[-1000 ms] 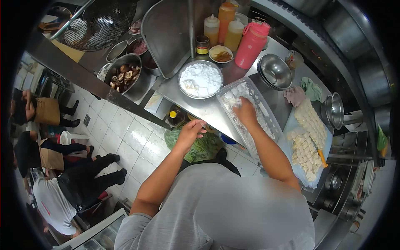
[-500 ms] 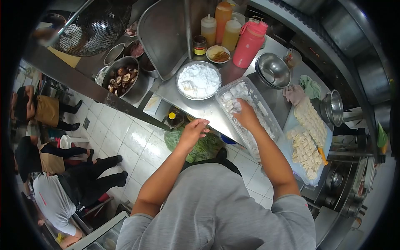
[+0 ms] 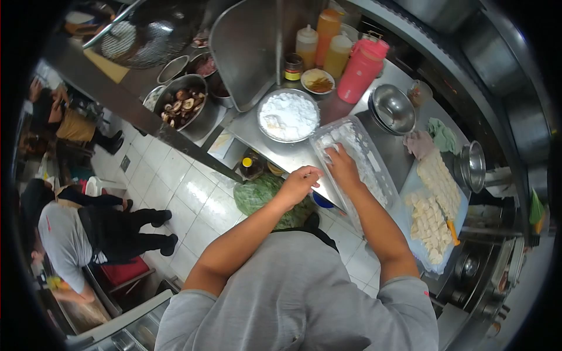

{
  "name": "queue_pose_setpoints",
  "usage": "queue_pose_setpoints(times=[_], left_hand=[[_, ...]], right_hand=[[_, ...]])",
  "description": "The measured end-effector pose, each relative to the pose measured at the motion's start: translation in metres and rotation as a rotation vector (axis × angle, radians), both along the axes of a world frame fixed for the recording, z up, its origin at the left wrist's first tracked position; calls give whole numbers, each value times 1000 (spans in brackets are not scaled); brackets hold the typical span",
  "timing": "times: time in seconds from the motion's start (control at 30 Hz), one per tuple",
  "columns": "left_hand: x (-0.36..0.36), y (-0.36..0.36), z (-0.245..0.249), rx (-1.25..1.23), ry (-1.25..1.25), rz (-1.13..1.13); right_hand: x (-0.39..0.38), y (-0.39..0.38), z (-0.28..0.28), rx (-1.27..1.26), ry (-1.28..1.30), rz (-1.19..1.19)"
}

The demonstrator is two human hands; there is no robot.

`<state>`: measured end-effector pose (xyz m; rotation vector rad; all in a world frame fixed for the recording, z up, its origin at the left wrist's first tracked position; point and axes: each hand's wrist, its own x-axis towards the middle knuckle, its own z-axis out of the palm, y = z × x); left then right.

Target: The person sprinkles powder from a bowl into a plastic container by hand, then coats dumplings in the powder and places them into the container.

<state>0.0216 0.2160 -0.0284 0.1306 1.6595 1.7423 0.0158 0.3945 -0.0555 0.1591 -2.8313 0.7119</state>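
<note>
My right hand is inside the long clear plastic container, its curled fingers at the white powder and pale lumps. What those fingers hold, if anything, is hidden. Just left of the container's near edge is my left hand, fingers bent in toward the thumb; I cannot make out anything in them. Behind the container stands a round metal bowl heaped with white powder.
Rows of pale dough pieces lie on a tray at right, with an orange-handled tool. Stacked metal bowls, a pink bottle and squeeze bottles stand behind. Sliced mushrooms fill a pot at left. A co-worker stands at left.
My left hand has moved right, closer to the container, and its fingers have curled in. My right hand stays in the container. The whole view has shifted slightly.
</note>
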Motion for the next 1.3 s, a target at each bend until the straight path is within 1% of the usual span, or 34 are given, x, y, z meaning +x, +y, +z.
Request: queue_pose_setpoints(times=[0.07, 0.1, 0.17, 0.23, 0.27, 0.3, 0.33, 0.4, 0.43, 0.53, 0.63, 0.67, 0.73, 0.77, 0.83, 0.87, 0.93, 0.97, 1.03, 1.07, 1.13, 1.17, 1.23, 1.27, 1.3], left_hand=[[1, -7, -2, -2, 5, 25], [3, -10, -2, 1, 3, 27], [4, -16, -1, -6, 0, 86], [7, -22, -5, 2, -23, 111], [8, -24, -5, 0, -21, 116], [8, -26, -5, -8, -17, 108], [9, -27, -5, -15, -12, 101], [10, -31, -5, 2, -18, 115], [10, -33, -5, 20, -27, 122], [12, -40, -1, 20, -27, 179], [13, -48, -3, 25, -43, 208], [13, -51, -3, 26, -39, 212], [14, -55, -2, 37, -33, 223], [15, -56, -2, 38, -32, 225], [15, -58, -4, 37, -40, 235], [16, -58, -5, 38, -38, 236], [15, -58, -7, 50, -44, 218], [15, -57, -7, 51, -42, 214], [15, -54, -7, 50, -45, 212], [16, -54, -7, 51, -47, 204], [15, -53, -3, 36, -70, 214], [14, -52, -3, 44, -82, 181], [13, -54, -6, 57, -40, 198], [12, -54, -8, 65, -53, 177], [11, -54, -9, 51, -53, 175]], right_hand=[[-3, 5, 10, -2, -74, 72], [-7, 8, 13, -6, -68, 89], [-19, 10, 21, 21, 58, 48], [-37, -2, 48, -15, 23, 53], [-48, -11, 59, -60, -19, 113], [-59, -21, 66, -104, -59, 173], [-71, -30, 62, -103, -56, 178], [-89, -54, 52, 43, 119, 298], [-94, -65, 52, 42, 123, 303], [-105, -96, 69, 76, -47, 206], [-118, -103, 59, 152, -108, 285], [-118, -106, 63, 153, -103, 288], [-118, -110, 71, 241, -217, 273], [-117, -110, 71, 242, -216, 274], [-117, -106, 72, 149, -246, 230], [-119, -104, 68, 150, -244, 230], [-123, -102, 58, 44, -296, 287], [-122, -101, 62, 44, -294, 283], [-117, -98, 69, -34, -293, 274], [-120, -90, 63, -76, -237, 251], [-126, -67, 63, -177, -160, 208], [-118, -51, 77, -170, -168, 174], [-100, -23, 104, -183, -249, 59], [-97, 2, 90, -146, -124, 130], [-86, 16, 97, -135, -184, 153]])
